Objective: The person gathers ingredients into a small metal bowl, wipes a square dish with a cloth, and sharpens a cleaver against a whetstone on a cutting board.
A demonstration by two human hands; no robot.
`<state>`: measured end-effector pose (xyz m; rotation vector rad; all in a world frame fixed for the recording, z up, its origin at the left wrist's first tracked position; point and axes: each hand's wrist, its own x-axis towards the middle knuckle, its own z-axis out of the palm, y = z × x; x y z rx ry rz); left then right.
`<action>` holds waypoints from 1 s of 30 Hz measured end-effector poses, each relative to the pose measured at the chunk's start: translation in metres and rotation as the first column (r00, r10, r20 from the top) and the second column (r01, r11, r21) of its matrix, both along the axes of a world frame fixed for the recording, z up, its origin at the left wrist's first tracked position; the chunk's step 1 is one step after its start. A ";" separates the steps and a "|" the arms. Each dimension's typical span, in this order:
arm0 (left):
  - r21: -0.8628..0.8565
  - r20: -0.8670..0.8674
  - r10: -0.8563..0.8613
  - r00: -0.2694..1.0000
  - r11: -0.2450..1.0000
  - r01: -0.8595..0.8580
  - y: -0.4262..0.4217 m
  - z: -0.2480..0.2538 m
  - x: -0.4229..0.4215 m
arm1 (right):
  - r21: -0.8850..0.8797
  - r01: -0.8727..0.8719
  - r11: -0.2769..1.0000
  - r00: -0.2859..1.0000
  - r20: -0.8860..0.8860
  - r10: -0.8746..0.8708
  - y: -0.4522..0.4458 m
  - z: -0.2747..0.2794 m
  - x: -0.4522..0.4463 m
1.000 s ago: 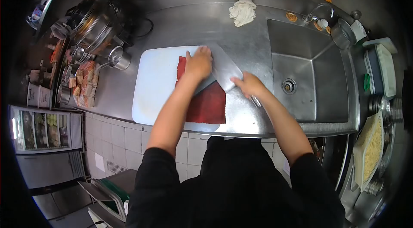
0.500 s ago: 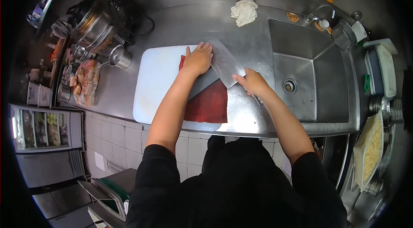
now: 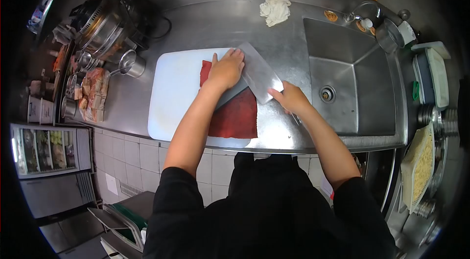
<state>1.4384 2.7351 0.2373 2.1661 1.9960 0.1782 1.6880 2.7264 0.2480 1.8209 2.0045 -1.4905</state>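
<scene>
My right hand is closed around the handle of a wide cleaver. The broad blade slants up and to the left, its far end beside the fingers of my left hand. That hand lies flat, fingers stretched out, over a long grey slab that looks like a sharpening stone; my palm hides part of it. Beneath the slab a dark red cloth is spread, partly on a white cutting board. How the blade's edge meets the slab is hidden.
A crumpled white cloth lies at the back of the steel counter. To the right is a sink with a pot at its far corner. A bag of packaged food and a metal pot stand on the left.
Both hands and the cleaver have shifted slightly over the cloth, and more of the red cloth shows left of my left hand. The blade looks brighter. The whole view has moved a little.
</scene>
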 end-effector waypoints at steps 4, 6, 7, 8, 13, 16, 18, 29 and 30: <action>0.033 -0.131 -0.123 0.984 0.991 0.128 -0.062 -0.012 0.026 | 0.131 -0.079 0.988 0.997 0.010 0.078 -0.058 -0.018 0.055; -0.042 -0.057 -0.130 0.990 0.991 0.128 -0.075 -0.007 0.035 | 0.126 -0.108 0.986 0.994 0.043 0.104 -0.061 -0.019 0.057; -0.048 -0.055 -0.131 0.990 0.991 0.128 -0.066 -0.010 0.030 | 0.137 -0.083 0.987 0.997 0.016 0.081 -0.049 -0.019 0.047; -0.029 -0.026 -0.080 0.996 0.996 0.079 -0.041 -0.010 0.019 | 0.157 -0.059 0.986 0.998 -0.013 0.062 -0.033 -0.016 0.034; -0.018 0.019 0.009 1.000 1.000 -0.009 -0.013 -0.003 0.005 | 0.099 -0.036 0.994 0.999 -0.013 0.038 -0.009 -0.014 0.016; -0.014 -0.091 -0.111 0.990 0.994 0.110 -0.072 -0.012 0.031 | 0.114 -0.098 0.989 0.995 0.024 0.095 -0.051 -0.017 0.058; -0.032 -0.022 -0.117 0.993 0.993 0.116 -0.090 -0.010 0.040 | 0.092 -0.087 0.992 0.996 -0.019 0.089 -0.062 -0.016 0.062; 0.018 -0.106 -0.005 0.994 1.000 0.007 0.019 -0.005 -0.028 | 0.079 0.003 0.997 0.997 -0.081 0.003 0.029 -0.017 -0.028; 0.053 -0.189 -0.065 0.980 0.996 0.076 -0.005 -0.017 -0.015 | 0.115 -0.026 0.993 0.998 -0.059 0.033 0.006 -0.033 -0.001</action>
